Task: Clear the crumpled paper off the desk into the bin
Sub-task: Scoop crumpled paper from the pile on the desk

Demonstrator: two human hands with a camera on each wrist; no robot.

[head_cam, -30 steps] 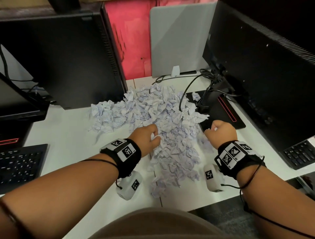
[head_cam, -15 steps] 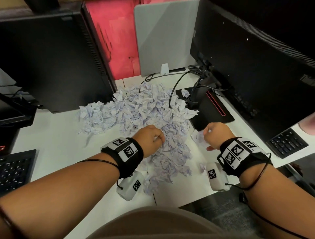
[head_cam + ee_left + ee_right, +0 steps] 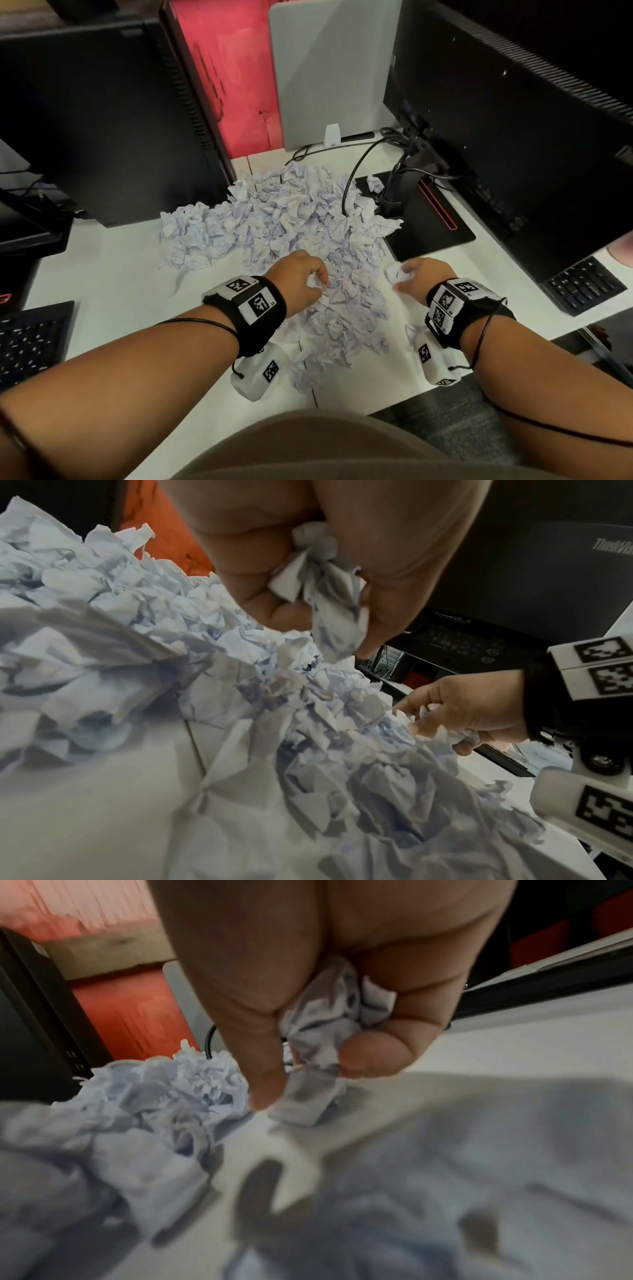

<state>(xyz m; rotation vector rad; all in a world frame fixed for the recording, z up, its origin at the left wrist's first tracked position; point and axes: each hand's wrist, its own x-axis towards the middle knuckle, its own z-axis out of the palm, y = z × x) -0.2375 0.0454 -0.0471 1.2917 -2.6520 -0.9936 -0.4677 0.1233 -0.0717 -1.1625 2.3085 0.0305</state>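
Note:
A wide heap of crumpled white paper point(image 3: 291, 222) covers the middle of the white desk point(image 3: 102, 291). My left hand point(image 3: 301, 277) sits at the heap's near edge, fingers curled round a wad of paper point(image 3: 329, 593). My right hand point(image 3: 416, 277) is just right of the heap near the black monitor base, gripping another crumpled piece point(image 3: 329, 1031) that pokes out past its knuckles point(image 3: 395, 272). In the left wrist view the right hand point(image 3: 469, 718) shows with paper bunched in its fingers. No bin is in view.
A black PC tower point(image 3: 102, 120) stands at the back left. A black monitor point(image 3: 513, 137) on a flat base point(image 3: 431, 222) with cables fills the right. Keyboards lie at the far left point(image 3: 30, 342) and far right point(image 3: 582, 287). A grey panel point(image 3: 329, 68) stands behind.
Both hands have drawn back toward me along the heap's near edge with paper in their fists. The right hand's piece now sticks out more to its left.

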